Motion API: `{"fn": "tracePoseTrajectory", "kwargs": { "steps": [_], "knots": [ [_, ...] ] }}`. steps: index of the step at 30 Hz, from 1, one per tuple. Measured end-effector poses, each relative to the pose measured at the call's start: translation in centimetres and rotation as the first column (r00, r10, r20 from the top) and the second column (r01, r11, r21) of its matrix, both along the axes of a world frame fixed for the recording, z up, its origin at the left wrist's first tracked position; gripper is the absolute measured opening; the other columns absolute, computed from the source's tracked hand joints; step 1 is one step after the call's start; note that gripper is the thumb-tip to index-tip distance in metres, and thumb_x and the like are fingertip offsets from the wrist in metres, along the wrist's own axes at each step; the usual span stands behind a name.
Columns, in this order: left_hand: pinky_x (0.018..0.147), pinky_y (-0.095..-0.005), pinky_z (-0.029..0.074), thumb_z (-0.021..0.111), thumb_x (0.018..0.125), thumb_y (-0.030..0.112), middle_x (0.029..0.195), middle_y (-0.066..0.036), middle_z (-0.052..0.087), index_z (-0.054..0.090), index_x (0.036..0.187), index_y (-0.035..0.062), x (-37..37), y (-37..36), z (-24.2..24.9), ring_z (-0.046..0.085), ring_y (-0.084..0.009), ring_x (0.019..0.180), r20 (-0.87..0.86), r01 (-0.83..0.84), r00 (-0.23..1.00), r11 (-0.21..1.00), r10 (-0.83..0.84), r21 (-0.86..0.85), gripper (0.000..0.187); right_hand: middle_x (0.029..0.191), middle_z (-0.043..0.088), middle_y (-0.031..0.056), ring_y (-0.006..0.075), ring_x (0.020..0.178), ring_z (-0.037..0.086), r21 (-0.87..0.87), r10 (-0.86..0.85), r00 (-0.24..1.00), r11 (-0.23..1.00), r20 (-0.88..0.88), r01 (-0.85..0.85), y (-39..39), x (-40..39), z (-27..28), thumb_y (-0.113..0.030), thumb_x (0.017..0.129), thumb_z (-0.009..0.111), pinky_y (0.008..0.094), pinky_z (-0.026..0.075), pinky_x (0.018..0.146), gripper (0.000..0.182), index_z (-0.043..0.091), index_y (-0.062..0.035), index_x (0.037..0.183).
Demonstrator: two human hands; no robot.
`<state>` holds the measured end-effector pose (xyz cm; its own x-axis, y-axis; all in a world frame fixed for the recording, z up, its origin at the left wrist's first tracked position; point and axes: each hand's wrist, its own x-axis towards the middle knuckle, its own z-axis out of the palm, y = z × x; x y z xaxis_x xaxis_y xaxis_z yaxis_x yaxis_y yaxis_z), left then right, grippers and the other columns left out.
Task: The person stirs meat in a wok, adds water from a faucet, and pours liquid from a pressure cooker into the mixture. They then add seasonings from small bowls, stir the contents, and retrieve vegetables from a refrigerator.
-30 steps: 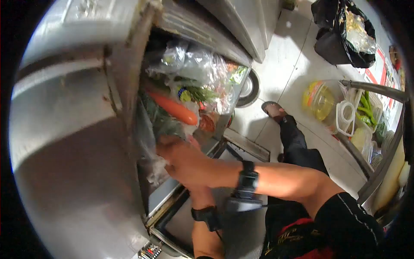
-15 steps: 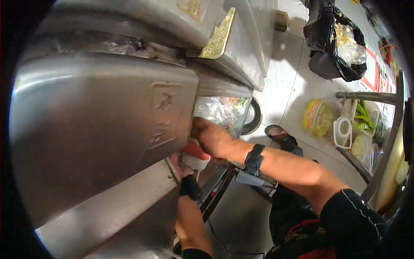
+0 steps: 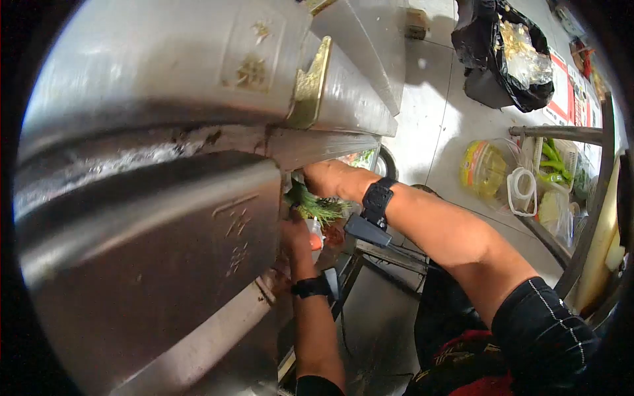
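A feathery bunch of green herbs (image 3: 316, 206) shows between my hands, low in the compartment beside the metal cover. My right hand (image 3: 328, 178) is curled at the upper end of the bunch, its fingertips partly hidden. Just below the herbs is my left hand (image 3: 297, 239), reaching in close to the cover's edge; its fingers are mostly hidden. Next to the left hand lies a clear plastic bag or wrap with something orange-red (image 3: 316, 239) in it. Both wrists carry black straps.
Big stainless steel covers (image 3: 158, 224) fill the left side, overhanging my hands. Beyond them on the tiled floor stands a bin with a black bag (image 3: 508, 66). At right, a metal rack (image 3: 561, 134) holds green peppers (image 3: 553, 164) and a tub of yellow liquid (image 3: 485, 173).
The green herbs have come into view between my hands. My right hand has moved up and away from the orange-red thing, my left hand slightly up and right. The camera view has shifted.
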<state>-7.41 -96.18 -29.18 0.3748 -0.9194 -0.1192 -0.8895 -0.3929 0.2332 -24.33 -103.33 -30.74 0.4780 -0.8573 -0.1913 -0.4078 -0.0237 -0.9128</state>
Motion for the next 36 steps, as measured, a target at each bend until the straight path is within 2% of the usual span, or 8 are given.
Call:
{"fn": "tracePoseTrajectory", "kwargs": {
  "steps": [5,7,9,12,15,24,27,36],
  "knots": [
    [0.081,-0.0405,0.051,0.068,0.085,0.02,0.101,-0.021,0.068,0.062,0.106,-0.0022,0.9,-0.8,0.2,0.067,-0.0338,0.091,0.13,-0.119,0.987,0.968,0.092,0.221,0.031,0.114,0.061,0.0253,0.0415,0.105,0.059,-0.004,-0.164,0.983,0.986,0.081,0.165,4.6,0.2,-1.9,-0.003,0.076,0.058,0.0452,0.048,0.089,0.04,0.059,0.0,0.116],
    [0.084,-0.0455,0.047,0.052,0.094,0.045,0.113,-0.021,0.065,0.06,0.115,0.0011,2.8,2.8,0.1,0.062,-0.0397,0.103,-0.282,0.092,0.959,0.971,-0.027,0.222,0.049,0.112,0.061,0.025,0.0414,0.105,0.059,-0.007,-0.223,0.97,0.974,0.099,0.224,7.1,-0.6,-2.5,-0.003,0.077,0.057,0.045,0.048,0.089,0.037,0.06,0.0002,0.114],
    [0.082,-0.0422,0.048,0.061,0.093,0.032,0.111,-0.016,0.064,0.059,0.112,0.0016,4.5,8.6,-1.7,0.063,-0.0294,0.101,-0.451,0.264,0.862,0.965,-0.231,0.009,0.036,0.108,0.063,0.0245,0.0413,0.103,0.059,0.01,-0.269,0.962,0.963,0.04,0.269,9.6,-1.2,-3.6,-0.003,0.077,0.056,0.0449,0.049,0.089,0.033,0.061,0.0005,0.11],
    [0.087,-0.0309,0.05,0.069,0.088,0.015,0.111,-0.009,0.064,0.056,0.125,0.0017,1.5,17.6,7.1,0.061,-0.0164,0.101,-0.756,0.417,0.624,0.902,-0.196,0.11,0.042,0.105,0.065,0.024,0.0405,0.103,0.06,0.2,-0.055,0.975,0.975,-0.217,0.099,12.8,-2.5,-0.9,-0.01,0.08,0.057,0.0453,0.05,0.088,0.031,0.064,-0.0023,0.109],
    [0.082,-0.0308,0.053,0.069,0.087,0.01,0.114,-0.011,0.064,0.054,0.129,0.0039,1.2,26.1,15.8,0.064,-0.0201,0.101,-0.719,0.407,0.68,0.89,-0.145,0.206,0.045,0.108,0.065,0.0228,0.0394,0.105,0.061,0.311,0.157,0.938,0.949,-0.31,-0.057,16.9,-2.1,0.7,-0.016,0.083,0.055,0.0453,0.05,0.089,0.032,0.065,-0.0044,0.111],
    [0.08,-0.0365,0.054,0.069,0.085,0.015,0.112,-0.017,0.066,0.056,0.125,0.0031,1.8,57.6,33.7,0.066,-0.0259,0.097,-0.311,-0.445,0.859,0.894,0.407,-0.059,0.044,0.108,0.067,0.0193,0.0366,0.103,0.062,0.123,0.486,0.84,0.874,-0.242,-0.47,33.3,2.1,12.7,-0.023,0.088,0.054,0.0412,0.049,0.091,0.032,0.066,-0.0055,0.113],
    [0.083,-0.0429,0.052,0.07,0.084,0.033,0.108,-0.021,0.065,0.055,0.126,0.0021,-0.6,68.1,31.6,0.064,-0.0364,0.099,-0.121,-0.43,0.874,0.865,0.471,0.26,0.055,0.103,0.067,0.0198,0.036,0.099,0.063,-0.045,0.631,0.76,0.764,-0.157,-0.643,38.9,3.2,17.3,-0.023,0.089,0.057,0.0416,0.05,0.087,0.031,0.065,-0.0015,0.11],
    [0.088,-0.0429,0.05,0.068,0.081,0.053,0.111,-0.023,0.065,0.059,0.121,0.0013,-11.9,71.2,30.0,0.063,-0.0383,0.101,-0.475,-0.537,0.744,0.844,0.47,-0.005,0.066,0.105,0.065,0.019,0.0378,0.101,0.06,-0.59,0.964,0.26,0.241,0.054,-0.771,53.7,1.7,34.2,-0.013,0.088,0.061,0.0416,0.049,0.088,0.027,0.063,-0.0019,0.113]
  ]
}}
